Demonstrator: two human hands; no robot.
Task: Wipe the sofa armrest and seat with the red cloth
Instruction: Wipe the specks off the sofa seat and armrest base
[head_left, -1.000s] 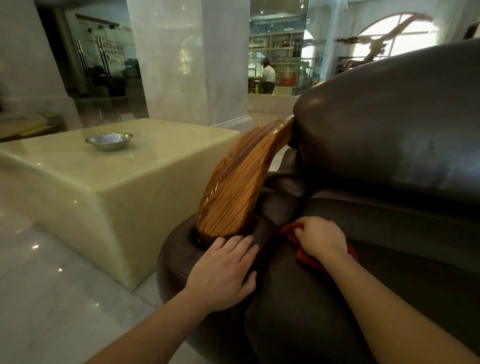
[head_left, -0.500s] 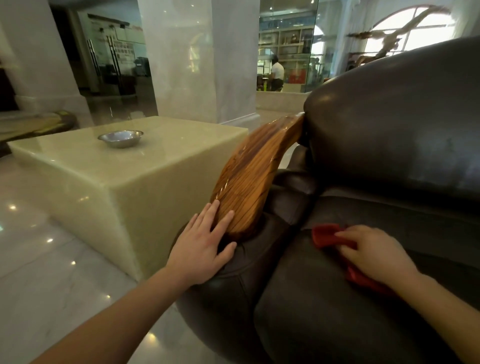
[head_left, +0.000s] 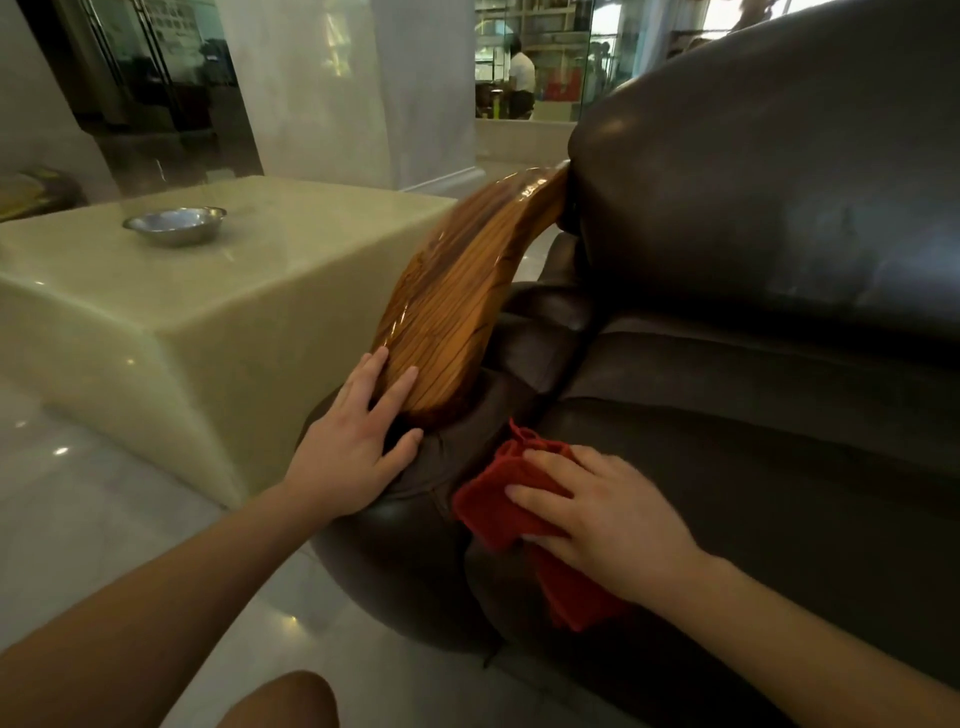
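Note:
A dark brown leather sofa (head_left: 753, 467) fills the right half of the view, with a glossy curved wooden armrest (head_left: 457, 306) on its left side. My right hand (head_left: 602, 514) presses flat on the red cloth (head_left: 493, 506), which lies on the front left corner of the seat cushion beside the armrest's padded base. Part of the cloth sticks out behind my wrist. My left hand (head_left: 353, 447) rests open on the armrest's padded front, fingertips touching the lower end of the wood.
A pale green stone block table (head_left: 218, 332) stands just left of the armrest, with a metal bowl (head_left: 175, 224) on top. The polished marble floor (head_left: 88, 525) lies in front. A marble pillar (head_left: 332, 88) and a distant person (head_left: 521, 78) stand behind.
My right hand has slid the red cloth forward and left along the seat toward the armrest base. My left hand stays on the armrest front. The view has shifted downward and closer.

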